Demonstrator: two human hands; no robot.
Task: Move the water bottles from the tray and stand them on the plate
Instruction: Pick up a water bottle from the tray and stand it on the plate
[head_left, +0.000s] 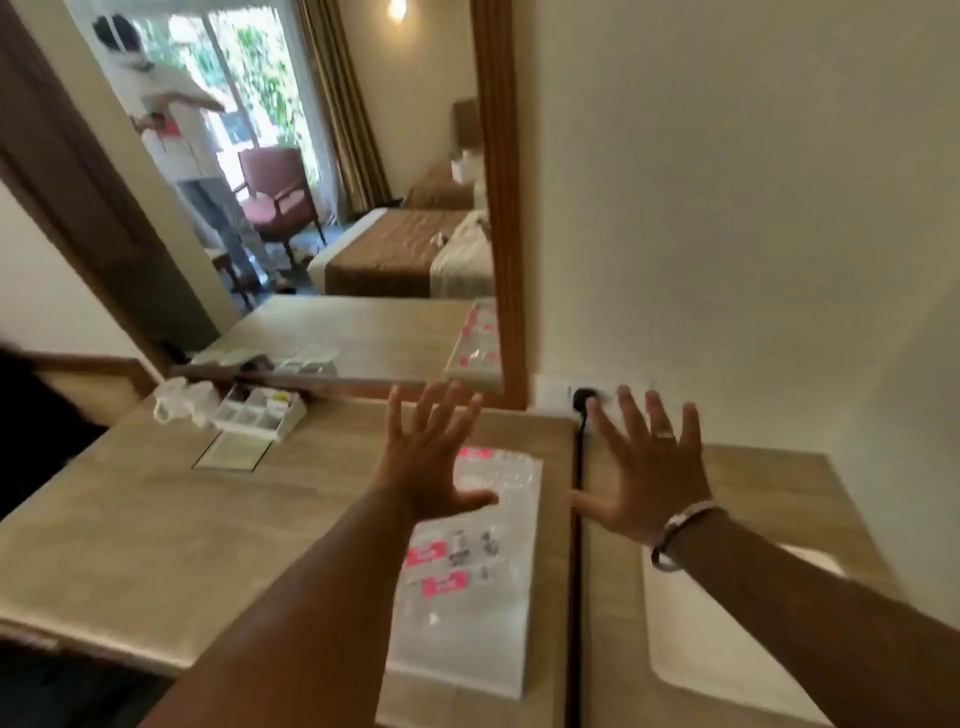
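Clear water bottles (467, 566) with pink labels lie flat on a white rectangular tray (457, 670) at the right end of the wooden desk. A white plate (727, 649) sits on the lower surface to the right, partly covered by my right forearm. My left hand (431, 457) hovers above the far end of the tray with fingers spread and nothing in it. My right hand (644, 467) hovers to the right of the tray, over the gap between desk and side surface, also spread and empty. The picture is blurred by motion.
A white divided sachet box (260, 410) and white cups (179, 402) stand at the desk's back left, with a card (231, 452) in front. A black plug and cable (582, 415) run down the gap by the wall. A large mirror (311, 208) rises behind the desk.
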